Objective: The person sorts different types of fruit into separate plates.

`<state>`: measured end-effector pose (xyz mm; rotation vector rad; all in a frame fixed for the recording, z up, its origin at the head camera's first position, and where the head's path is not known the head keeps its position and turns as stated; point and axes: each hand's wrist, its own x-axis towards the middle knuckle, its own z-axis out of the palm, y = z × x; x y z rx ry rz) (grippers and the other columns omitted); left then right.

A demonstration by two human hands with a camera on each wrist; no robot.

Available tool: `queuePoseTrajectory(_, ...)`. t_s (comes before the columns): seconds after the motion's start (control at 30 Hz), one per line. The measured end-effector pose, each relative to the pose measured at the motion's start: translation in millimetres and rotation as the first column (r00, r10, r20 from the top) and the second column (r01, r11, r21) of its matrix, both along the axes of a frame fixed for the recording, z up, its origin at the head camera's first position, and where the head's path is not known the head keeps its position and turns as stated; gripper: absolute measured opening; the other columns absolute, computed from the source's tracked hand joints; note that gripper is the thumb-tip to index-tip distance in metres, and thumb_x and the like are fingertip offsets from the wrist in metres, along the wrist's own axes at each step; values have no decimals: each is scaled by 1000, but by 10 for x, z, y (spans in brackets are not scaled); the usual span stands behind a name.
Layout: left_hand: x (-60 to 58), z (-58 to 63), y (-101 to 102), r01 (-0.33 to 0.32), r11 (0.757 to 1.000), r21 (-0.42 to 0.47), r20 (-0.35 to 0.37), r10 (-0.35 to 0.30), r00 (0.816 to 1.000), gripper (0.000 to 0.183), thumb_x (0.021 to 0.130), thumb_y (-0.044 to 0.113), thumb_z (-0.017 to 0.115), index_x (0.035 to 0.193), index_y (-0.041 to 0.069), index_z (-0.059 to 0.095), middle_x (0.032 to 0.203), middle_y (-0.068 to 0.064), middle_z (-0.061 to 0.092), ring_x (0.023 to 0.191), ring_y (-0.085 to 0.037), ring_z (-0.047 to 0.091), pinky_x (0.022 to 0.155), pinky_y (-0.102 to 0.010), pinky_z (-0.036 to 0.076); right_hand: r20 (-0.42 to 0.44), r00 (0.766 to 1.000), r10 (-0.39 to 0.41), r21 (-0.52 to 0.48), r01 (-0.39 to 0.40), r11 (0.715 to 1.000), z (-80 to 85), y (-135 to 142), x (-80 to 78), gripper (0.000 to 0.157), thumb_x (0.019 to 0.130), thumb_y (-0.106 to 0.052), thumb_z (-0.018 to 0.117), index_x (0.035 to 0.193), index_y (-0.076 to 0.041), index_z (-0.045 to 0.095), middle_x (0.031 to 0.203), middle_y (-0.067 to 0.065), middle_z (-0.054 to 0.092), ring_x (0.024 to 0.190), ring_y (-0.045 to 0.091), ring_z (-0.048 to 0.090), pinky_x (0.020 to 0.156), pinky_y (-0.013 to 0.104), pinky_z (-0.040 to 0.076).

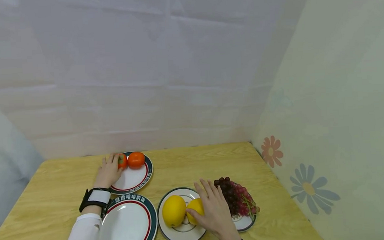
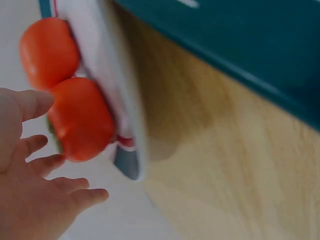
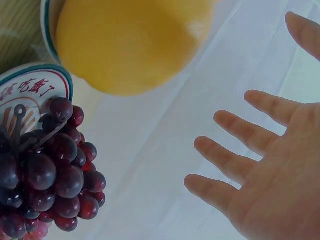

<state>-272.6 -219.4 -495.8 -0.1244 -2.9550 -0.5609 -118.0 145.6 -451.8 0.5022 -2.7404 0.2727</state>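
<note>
My left hand (image 1: 108, 172) reaches over the left rim of the far plate (image 1: 130, 180), its fingers spread beside the nearer of two orange-red persimmons (image 2: 82, 117). The thumb overlaps that fruit in the left wrist view; whether it touches I cannot tell. Against it sits the other persimmon (image 1: 136, 160). My right hand (image 1: 215, 210) is held with fingers extended over the right side of a white plate (image 1: 182, 239). Under it, partly hidden, is a yellow fruit (image 1: 193, 207); a second yellow fruit (image 1: 173, 211) lies to its left. In the right wrist view the right hand holds nothing.
A dark-rimmed plate (image 1: 125, 225) with no food on it stands in front of the persimmon plate. To the right, dark grapes (image 1: 227, 194) and pinkish-red grapes (image 1: 243, 199) lie on another plate (image 1: 244, 223). Pale sheets hang behind and beside the wooden table (image 1: 181, 162).
</note>
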Motion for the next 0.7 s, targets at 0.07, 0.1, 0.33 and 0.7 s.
queuePoseTrajectory(0.07, 2, -59, -36, -1, 1000, 1, 5, 1, 1000, 61, 86, 12, 60, 136, -9, 32, 140, -34, 26, 121, -59, 24, 93, -73, 32, -4, 1000, 5, 0, -5, 1000, -11, -4, 7, 76, 76, -61, 62, 137, -18, 44, 141, 11, 44, 129, 33, 39, 102, 58, 39)
queuePoseTrajectory(0.1, 8, -77, -45, -6, 1000, 7, 8, 6, 1000, 62, 86, 11, 61, 137, -8, 31, 140, -35, 25, 119, -59, 28, 92, -72, 34, -6, 1000, 11, 3, -11, 1000, -17, -8, 7, 76, 77, -61, 61, 137, -18, 44, 141, 11, 44, 129, 33, 39, 102, 58, 39)
queuePoseTrajectory(0.33, 13, -115, -48, -74, 996, 58, 25, 73, 997, 69, 82, 17, 67, 136, -8, 32, 124, -38, 25, 94, -56, 39, 80, -64, 45, -32, 998, 45, 4, -45, 999, -1, -25, -19, 74, 78, -62, 59, 136, -17, 45, 140, 10, 45, 127, 33, 41, 101, 57, 40)
queuePoseTrajectory(0.7, 187, 36, -42, -38, 999, -23, 70, 39, 997, 68, 82, 21, 66, 130, -13, 33, 121, -42, 36, 98, -60, 40, 82, -66, 45, -4, 999, 39, 6, -39, 999, 18, -59, -46, 76, 77, -59, 64, 137, -19, 43, 141, 10, 44, 129, 31, 40, 102, 57, 40)
